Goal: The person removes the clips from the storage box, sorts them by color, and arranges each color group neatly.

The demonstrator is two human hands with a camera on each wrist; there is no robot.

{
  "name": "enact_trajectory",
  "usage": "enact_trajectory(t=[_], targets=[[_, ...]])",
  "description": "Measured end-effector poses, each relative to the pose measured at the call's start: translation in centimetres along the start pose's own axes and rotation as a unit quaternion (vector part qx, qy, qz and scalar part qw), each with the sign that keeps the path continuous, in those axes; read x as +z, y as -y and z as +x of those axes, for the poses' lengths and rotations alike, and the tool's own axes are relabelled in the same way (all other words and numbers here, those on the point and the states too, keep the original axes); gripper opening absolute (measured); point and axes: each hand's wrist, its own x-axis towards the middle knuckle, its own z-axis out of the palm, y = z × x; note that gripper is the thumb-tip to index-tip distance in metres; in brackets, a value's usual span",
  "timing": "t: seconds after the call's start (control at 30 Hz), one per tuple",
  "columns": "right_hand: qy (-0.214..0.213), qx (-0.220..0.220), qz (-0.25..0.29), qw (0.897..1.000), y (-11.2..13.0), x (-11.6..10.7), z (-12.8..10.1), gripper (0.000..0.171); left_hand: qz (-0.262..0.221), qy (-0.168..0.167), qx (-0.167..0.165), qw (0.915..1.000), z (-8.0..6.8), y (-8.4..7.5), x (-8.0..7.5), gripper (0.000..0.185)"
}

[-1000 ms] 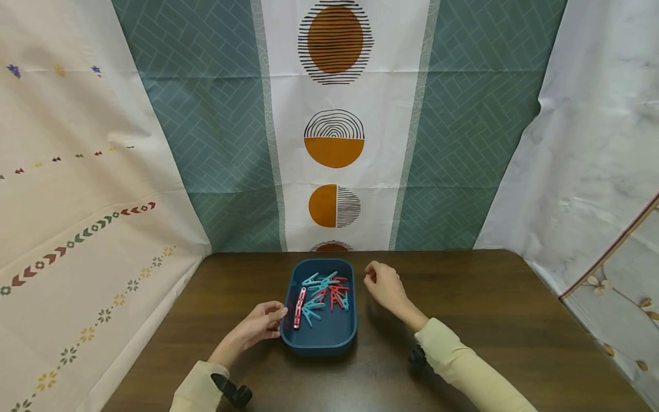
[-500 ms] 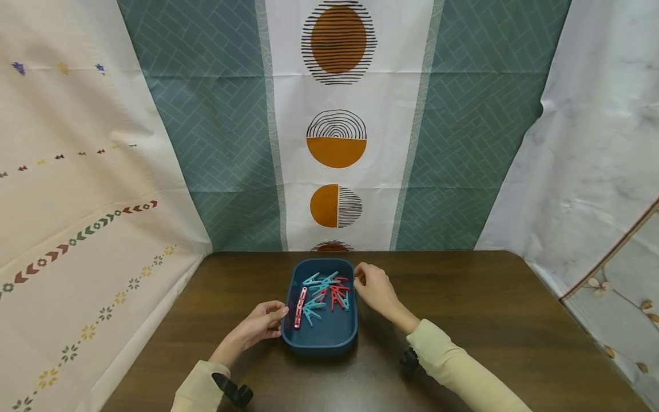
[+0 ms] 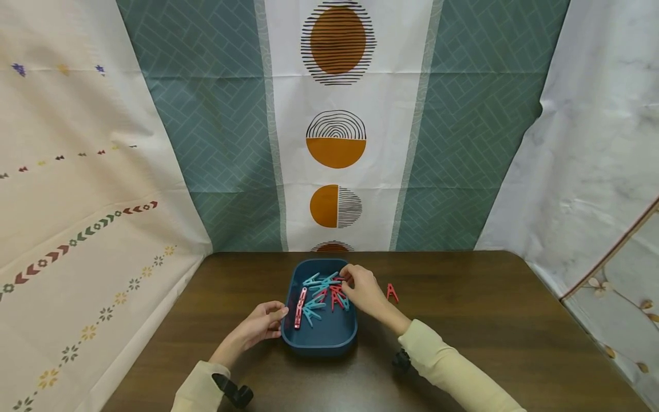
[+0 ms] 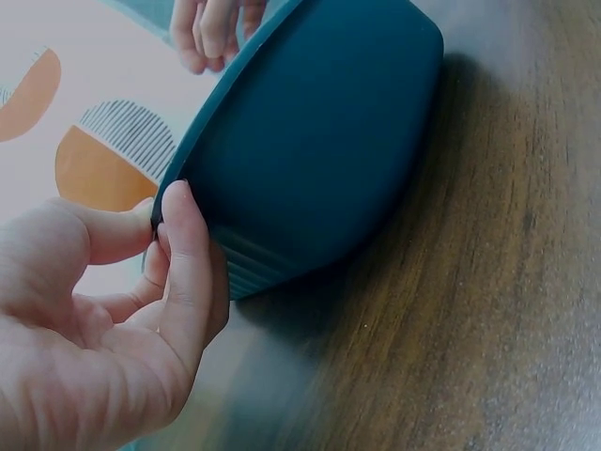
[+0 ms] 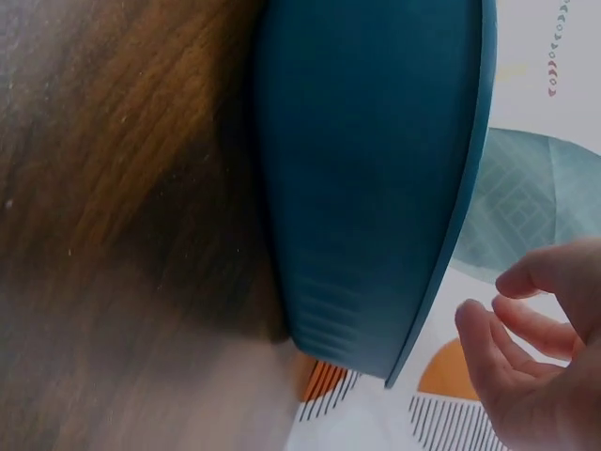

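Note:
A dark blue plastic basket (image 3: 319, 343) stands on the table with several light blue clothespins (image 3: 314, 309) and red clothespins (image 3: 336, 297) heaped in it. One longer pink-red clothespin or pair (image 3: 300, 309) lies along its left side. My left hand (image 3: 262, 321) pinches the basket's left rim between thumb and fingers, as the left wrist view shows. Over the right rim hovers my right hand (image 3: 364, 289), fingers loosely bent and thumb apart, with nothing between them in the right wrist view. A single red clothespin (image 3: 392, 292) lies on the table, right of that hand.
The brown wooden table (image 3: 489, 320) extends to both sides of the basket. A patterned cloth (image 3: 337, 114) hangs behind its far edge, with pale cloths at left and right.
My right hand has moved left from beside the basket to over its right rim. The red clothespin on the table has come into sight. My left hand stays on the rim.

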Motion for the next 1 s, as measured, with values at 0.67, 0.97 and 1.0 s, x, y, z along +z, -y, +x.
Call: enact_trajectory(t=[0.67,0.97,1.0], targets=[[0.104,-0.037,-0.035,0.993,0.7,1.6,0.6,0.019,-0.001,0.003,0.000,1.0000,0.0,-0.1,-0.1,0.043],[0.171,-0.046,-0.124,0.976,0.6,2.7,0.7,0.014,-0.005,0.007,-0.001,1.0000,0.1,0.1,-0.1,0.041],[0.178,-0.041,-0.131,0.974,0.6,2.8,0.7,0.013,-0.006,0.008,0.000,1.0000,0.0,0.0,-0.1,0.041]])
